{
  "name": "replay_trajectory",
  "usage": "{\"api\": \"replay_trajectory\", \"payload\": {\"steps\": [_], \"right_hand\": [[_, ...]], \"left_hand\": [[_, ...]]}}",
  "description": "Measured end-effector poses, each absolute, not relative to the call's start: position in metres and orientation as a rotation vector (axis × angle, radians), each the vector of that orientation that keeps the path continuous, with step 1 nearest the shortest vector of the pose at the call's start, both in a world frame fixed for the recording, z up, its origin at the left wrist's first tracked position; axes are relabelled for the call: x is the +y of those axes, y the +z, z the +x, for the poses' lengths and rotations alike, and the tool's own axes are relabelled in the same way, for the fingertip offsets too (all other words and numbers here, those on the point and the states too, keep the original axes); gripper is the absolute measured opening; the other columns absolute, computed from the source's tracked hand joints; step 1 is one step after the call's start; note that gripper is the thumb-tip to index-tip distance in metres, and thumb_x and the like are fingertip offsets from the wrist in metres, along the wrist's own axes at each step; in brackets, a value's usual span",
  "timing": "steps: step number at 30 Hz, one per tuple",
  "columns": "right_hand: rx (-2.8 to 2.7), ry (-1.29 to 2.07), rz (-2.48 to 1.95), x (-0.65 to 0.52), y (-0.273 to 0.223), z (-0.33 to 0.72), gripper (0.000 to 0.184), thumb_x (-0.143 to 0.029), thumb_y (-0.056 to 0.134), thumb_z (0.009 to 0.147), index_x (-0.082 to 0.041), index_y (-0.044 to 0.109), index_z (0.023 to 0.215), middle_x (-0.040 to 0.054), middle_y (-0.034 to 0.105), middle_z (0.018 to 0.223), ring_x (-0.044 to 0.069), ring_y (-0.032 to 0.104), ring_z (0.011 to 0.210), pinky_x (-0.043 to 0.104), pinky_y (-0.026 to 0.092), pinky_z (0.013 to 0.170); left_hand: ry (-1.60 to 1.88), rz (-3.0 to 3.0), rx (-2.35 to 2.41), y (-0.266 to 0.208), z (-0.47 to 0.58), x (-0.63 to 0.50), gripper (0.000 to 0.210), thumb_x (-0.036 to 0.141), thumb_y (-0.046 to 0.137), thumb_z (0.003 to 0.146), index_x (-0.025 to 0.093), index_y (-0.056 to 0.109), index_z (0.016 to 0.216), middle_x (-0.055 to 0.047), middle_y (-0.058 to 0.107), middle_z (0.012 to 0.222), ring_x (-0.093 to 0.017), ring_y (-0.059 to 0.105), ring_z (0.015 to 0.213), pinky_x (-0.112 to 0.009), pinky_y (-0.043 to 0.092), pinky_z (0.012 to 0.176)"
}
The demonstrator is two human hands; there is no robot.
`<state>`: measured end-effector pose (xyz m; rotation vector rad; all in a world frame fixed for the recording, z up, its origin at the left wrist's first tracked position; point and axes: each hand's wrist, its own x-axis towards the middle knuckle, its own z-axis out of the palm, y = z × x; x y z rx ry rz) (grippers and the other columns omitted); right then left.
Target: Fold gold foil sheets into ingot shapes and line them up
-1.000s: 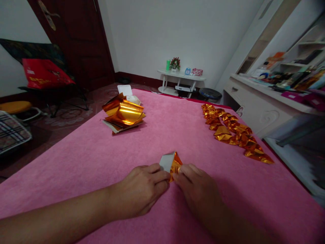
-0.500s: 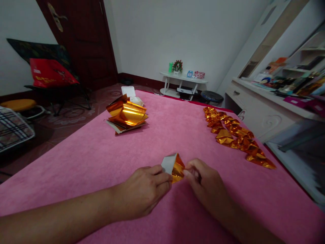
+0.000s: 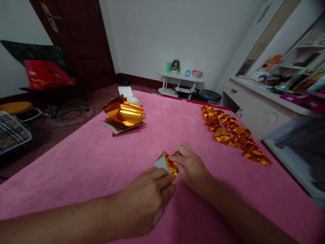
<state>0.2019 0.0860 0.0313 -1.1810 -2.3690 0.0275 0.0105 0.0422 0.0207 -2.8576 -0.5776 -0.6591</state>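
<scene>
A partly folded sheet of gold foil paper, grey on its back and shiny orange-gold on its face, is between my two hands over the pink cloth. My left hand pinches its near edge, thumb and fingers closed on it. On the other side, my right hand has its fingertips closed on the gold edge. Part of the paper is hidden behind my left fingers. Several folded gold foil pieces lie in rows to the right. A stack of flat gold foil sheets lies at the far left.
Behind the stack is a white open box. A white dresser with many small items stands along the right side. Beyond the far edge are a low white table and a dark round stool. A red bag rests on a chair at left.
My right hand has moved up and left, from the paper's right corner to its upper gold edge. The paper has narrowed, with less gold showing. My left hand has turned slightly.
</scene>
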Motion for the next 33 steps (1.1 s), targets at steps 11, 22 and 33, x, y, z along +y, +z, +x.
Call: {"api": "replay_trajectory", "payload": {"steps": [11,22,33], "right_hand": [[-2.284,0.135,-1.168,0.068,0.032,0.201,0.019,-0.005,0.049,0.079,-0.018,0.056,0.067,0.0014,0.055,0.075,0.014,0.05,0.074,0.026,0.039,0.069],[-2.165,0.348,-1.345,0.058,0.023,0.208,0.018,-0.004,0.047,0.069,-0.019,0.056,0.072,-0.0019,0.053,0.074,0.012,0.048,0.067,0.023,0.034,0.06],[-2.234,0.287,-1.496,0.051,0.035,0.201,0.015,-0.004,0.053,0.062,-0.019,0.054,0.061,-0.0027,0.057,0.066,0.01,0.048,0.059,0.022,0.03,0.054]], "left_hand": [[-0.738,-2.848,-0.448,0.006,0.013,0.063,0.026,0.011,0.042,0.091,0.013,0.056,0.112,-0.01,0.067,0.098,-0.018,0.06,0.095,-0.031,0.052,0.083],[-0.718,-2.894,-0.528,0.009,0.012,0.052,0.025,0.018,0.046,0.089,0.013,0.061,0.108,-0.009,0.068,0.098,-0.02,0.059,0.093,-0.035,0.05,0.083],[-0.815,-3.088,-0.533,0.018,0.001,0.06,0.024,0.02,0.051,0.085,0.019,0.064,0.105,-0.007,0.068,0.097,-0.02,0.057,0.091,-0.037,0.046,0.085]]}}
